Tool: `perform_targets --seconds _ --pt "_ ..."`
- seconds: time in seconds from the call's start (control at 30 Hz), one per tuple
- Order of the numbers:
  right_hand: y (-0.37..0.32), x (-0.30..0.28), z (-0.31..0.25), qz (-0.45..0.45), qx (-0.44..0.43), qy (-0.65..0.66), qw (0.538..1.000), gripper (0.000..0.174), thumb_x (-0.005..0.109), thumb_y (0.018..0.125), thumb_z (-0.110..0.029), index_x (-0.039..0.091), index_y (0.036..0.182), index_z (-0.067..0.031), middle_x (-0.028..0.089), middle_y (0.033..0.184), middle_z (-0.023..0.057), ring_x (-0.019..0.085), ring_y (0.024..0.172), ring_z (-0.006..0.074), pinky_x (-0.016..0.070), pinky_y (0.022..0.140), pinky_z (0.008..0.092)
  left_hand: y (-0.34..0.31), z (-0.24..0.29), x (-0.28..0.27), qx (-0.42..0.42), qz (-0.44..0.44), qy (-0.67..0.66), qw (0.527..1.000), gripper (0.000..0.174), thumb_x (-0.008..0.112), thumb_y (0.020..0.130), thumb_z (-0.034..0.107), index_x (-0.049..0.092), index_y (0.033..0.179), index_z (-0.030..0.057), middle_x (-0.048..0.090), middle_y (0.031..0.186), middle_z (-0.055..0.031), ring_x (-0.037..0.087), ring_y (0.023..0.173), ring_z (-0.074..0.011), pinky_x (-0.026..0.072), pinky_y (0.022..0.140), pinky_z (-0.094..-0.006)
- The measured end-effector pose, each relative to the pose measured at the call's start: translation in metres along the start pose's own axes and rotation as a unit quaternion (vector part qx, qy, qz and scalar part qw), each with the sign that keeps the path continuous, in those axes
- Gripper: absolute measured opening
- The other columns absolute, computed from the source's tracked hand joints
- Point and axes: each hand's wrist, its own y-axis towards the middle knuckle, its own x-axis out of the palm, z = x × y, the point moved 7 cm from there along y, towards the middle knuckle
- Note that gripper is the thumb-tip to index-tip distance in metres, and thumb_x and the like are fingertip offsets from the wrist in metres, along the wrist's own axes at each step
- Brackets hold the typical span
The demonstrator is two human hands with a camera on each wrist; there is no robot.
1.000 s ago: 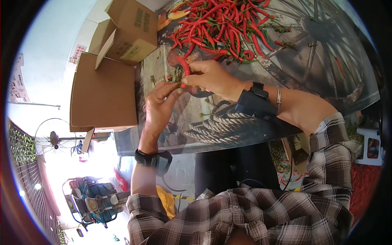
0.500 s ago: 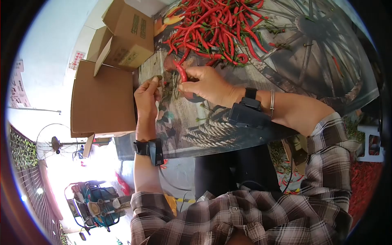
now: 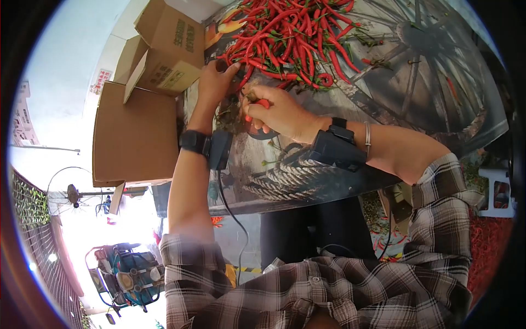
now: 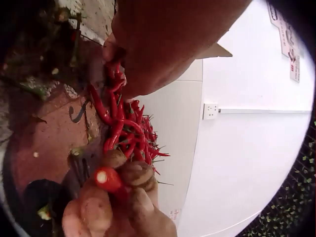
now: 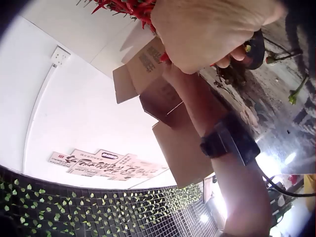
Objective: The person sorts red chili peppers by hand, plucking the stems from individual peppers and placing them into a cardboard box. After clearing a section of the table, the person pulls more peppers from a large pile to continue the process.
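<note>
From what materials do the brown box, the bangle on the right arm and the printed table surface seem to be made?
Brown box: probably cardboard, matt; its flaps are folded open. Bangle: likely polished metal; it looks silvery and shiny. Printed table surface: perhaps plastic sheet, glossy; bright reflections show, though glass is possible.

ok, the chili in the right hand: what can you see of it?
The chili is red, smooth and glossy, with a pale, blunt, stemless end showing in the left wrist view. The right hand grips it, hiding much of its length, so its full shape can't be told. It is held on the near side of the pile.
</note>
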Motion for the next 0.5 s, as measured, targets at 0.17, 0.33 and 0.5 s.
perform_targets --seconds 0.17,0.33,0.5 --pt "-0.001 0.0 0.002 -0.004 0.015 0.032 0.999 0.017 0.053 0.087 -0.013 0.055 0.099 -0.0017 0.054 0.075 0.0006 0.05 0.056 0.0053 0.039 0.047 0.0189 0.011 -0.016 0.014 0.021 -0.028 0.033 0.999 0.034 0.065 0.075 0.026 0.062 0.094 -0.0023 0.065 0.089 -0.0189 0.061 0.083 -0.0347 0.0461 0.073 -0.0407" --pt "0.0 0.0 0.003 -0.006 0.023 0.017 1.0 0.019 0.053 0.088 -0.015 0.056 0.101 -0.0015 0.054 0.071 0.0002 0.05 0.055 0.0052 0.0391 0.047 0.0192 -0.017 -0.009 -0.001 0.032 -0.06 0.041 0.997 0.029 0.061 0.077 0.021 0.062 0.093 -0.003 0.064 0.083 -0.0182 0.063 0.074 -0.029 0.0468 0.068 -0.0382" --pt "0.001 -0.003 0.002 0.028 0.015 0.039 0.999 0.016 0.055 0.086 -0.017 0.057 0.089 -0.0019 0.057 0.066 0.0028 0.052 0.049 0.0078 0.04 0.042 0.0226 -0.064 -0.024 -0.013 -0.175 -0.085 -0.266 0.944 0.022 0.059 0.082 0.015 0.063 0.095 -0.0027 0.061 0.075 -0.0037 0.052 0.06 -0.0084 0.0405 0.054 -0.0203"
